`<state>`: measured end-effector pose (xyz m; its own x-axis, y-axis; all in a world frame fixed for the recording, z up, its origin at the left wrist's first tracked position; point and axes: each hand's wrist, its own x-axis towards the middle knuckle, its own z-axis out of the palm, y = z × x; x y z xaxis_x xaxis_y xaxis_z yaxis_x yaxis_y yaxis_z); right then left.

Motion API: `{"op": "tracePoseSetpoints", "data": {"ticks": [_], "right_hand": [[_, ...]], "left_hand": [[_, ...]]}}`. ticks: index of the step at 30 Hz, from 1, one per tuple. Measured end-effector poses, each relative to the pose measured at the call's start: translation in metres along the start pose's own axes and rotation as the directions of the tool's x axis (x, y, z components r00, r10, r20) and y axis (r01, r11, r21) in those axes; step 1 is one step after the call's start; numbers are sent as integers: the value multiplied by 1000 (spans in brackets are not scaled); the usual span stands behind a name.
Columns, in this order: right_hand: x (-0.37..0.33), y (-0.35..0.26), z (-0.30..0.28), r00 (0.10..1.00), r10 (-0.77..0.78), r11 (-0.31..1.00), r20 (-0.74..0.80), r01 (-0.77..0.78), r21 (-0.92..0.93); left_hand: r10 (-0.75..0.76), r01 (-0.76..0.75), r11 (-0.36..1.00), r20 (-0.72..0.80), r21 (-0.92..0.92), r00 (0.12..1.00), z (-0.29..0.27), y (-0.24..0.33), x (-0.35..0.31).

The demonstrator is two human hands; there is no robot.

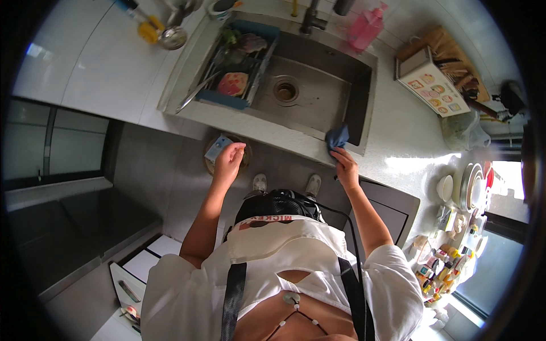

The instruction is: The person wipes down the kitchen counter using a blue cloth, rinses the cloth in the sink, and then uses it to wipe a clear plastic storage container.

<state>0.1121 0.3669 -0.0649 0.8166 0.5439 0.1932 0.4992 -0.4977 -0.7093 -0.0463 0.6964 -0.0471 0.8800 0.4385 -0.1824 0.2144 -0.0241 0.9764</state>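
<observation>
The front edge of the pale stone counter [392, 150] slants across the frame's centre, with room between the hands. Right of centre, the right hand [346, 166] closes its fingers on a crumpled dark-blue cloth [336, 138] at the grey metal sink's [324, 102] lower-right rim. Left of centre, the left hand's [230, 161] fingers curl narrowly; whether they hold anything, I can't tell.

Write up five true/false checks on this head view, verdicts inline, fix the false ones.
1. The bare right hand holds a crumpled dark blue cloth. True.
2. The bare left hand touches the cloth. False: the left hand is apart from the cloth.
3. The translucent pink pump bottle stands right of the dark metal faucet. True.
4. The blue rectangular basket sits at the right end of the grey metal sink. False: the basket is at the left end.
5. The cloth covers the round metal drain. False: the drain is uncovered.
</observation>
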Motion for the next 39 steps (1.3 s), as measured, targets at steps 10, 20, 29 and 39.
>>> {"op": "tracePoseSetpoints", "data": {"ticks": [10,20,29,39], "right_hand": [[107,-112,149,726,-478,862,494,495,107],[175,-177,265,668,-619,740,414,672,22],[150,-142,202,805,-400,863,439,492,-116],[64,-66,40,903,-28,849,429,248,-467]], "left_hand": [[-34,30,999,-195,-27,980,-75,-12,-27],[-72,61,997,-333,-45,940,-113,-21,-50],[-73,60,996,-229,-66,971,-102,-15,-24],[42,-38,998,86,-49,995,-28,14,42]]}}
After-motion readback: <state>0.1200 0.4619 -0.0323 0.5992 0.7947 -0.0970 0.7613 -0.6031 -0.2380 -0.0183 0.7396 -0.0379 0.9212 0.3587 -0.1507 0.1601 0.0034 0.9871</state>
